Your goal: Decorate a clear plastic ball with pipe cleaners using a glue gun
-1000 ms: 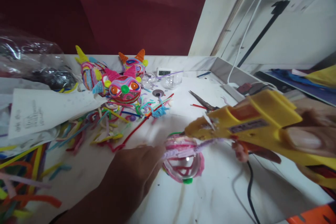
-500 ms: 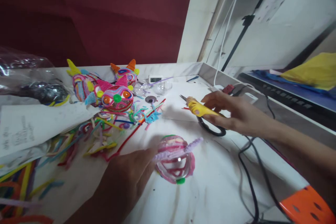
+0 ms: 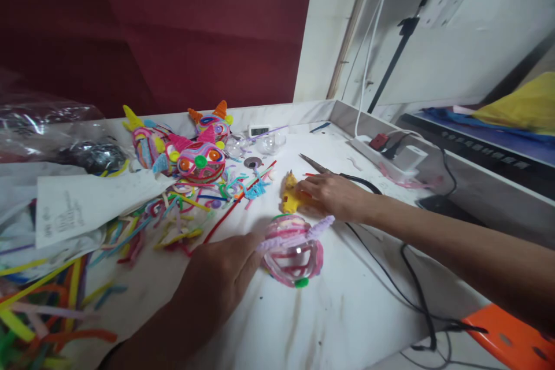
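A clear plastic ball [image 3: 292, 269] covered with pink and red pipe cleaner strips rests on the table in front of me. Across its top lies a fuzzy lilac pipe cleaner [image 3: 295, 238]. My left hand [image 3: 223, 274] is closed at the ball's left side, on the end of the lilac piece; its fingertips are partly hidden. Just behind the ball, my right hand [image 3: 332, 193] is closed round a yellow hot glue gun [image 3: 289, 196], its nozzle pointing away from me. Scissors [image 3: 321, 166] with black handles lie just beyond that hand.
Finished pipe cleaner animal heads [image 3: 202, 161] stand at the back left among loose pipe cleaner scraps [image 3: 182, 225]. A paper with handwriting [image 3: 82, 208] lies left. On the right are a power strip [image 3: 390, 159], black cables [image 3: 418, 292] and an orange stool [image 3: 511, 332].
My right hand has moved left and down with the glue gun, from over the scissors to behind the ball. My left hand stays at the ball. The view has shifted slightly.
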Available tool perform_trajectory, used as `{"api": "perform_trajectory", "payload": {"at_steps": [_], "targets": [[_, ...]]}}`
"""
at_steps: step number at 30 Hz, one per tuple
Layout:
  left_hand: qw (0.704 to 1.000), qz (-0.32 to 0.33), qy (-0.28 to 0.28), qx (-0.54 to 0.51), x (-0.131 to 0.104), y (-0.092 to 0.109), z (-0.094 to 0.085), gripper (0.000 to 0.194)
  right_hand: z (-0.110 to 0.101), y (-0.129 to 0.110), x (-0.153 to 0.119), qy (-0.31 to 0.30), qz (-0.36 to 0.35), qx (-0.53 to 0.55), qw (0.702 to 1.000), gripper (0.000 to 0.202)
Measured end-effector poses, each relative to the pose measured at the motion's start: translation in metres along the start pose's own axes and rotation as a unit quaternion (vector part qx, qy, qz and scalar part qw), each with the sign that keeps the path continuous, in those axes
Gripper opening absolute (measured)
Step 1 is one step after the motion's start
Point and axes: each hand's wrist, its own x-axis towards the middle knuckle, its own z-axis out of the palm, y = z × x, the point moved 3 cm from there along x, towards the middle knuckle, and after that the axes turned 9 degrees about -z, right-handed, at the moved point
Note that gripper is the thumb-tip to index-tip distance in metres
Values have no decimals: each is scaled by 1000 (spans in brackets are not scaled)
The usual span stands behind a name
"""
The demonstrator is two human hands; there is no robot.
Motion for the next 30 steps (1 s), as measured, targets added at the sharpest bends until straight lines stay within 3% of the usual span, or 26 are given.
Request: {"api": "perform_trajectory", "payload": {"at_steps": [2, 4, 6, 7, 11, 14, 21, 30], "targets": [[1000, -5, -5, 10, 1, 0, 0, 25, -10, -1, -5, 41, -2, 29, 999, 18], [1000, -6, -5, 9, 3, 1, 0, 24, -30, -9, -11, 119, -2, 72, 990, 20], [1000, -15, -12, 11, 4, 1, 0, 24, -53, -24, -18, 197, -5, 124, 972, 20], [999, -23, -21, 16, 5, 1, 0, 23, -61, -35, -19, 204, -15, 154, 967, 17], [996, -52, -57, 46, 8, 2, 1, 20, -74, -76, -16, 190, -78, 211, 956, 12], [994, -57, -70, 56, 8, 2, 1, 21, -70, -90, -7, 175, -101, 205, 958, 12], [989, -80, -94, 77, 10, 4, 2, 23, -60, -91, 11, 113, -83, 172, 975, 11], [984, -130, -117, 31, 13, 3, 0, 14, -55, -92, 14, 107, -75, 169, 977, 12]]}}
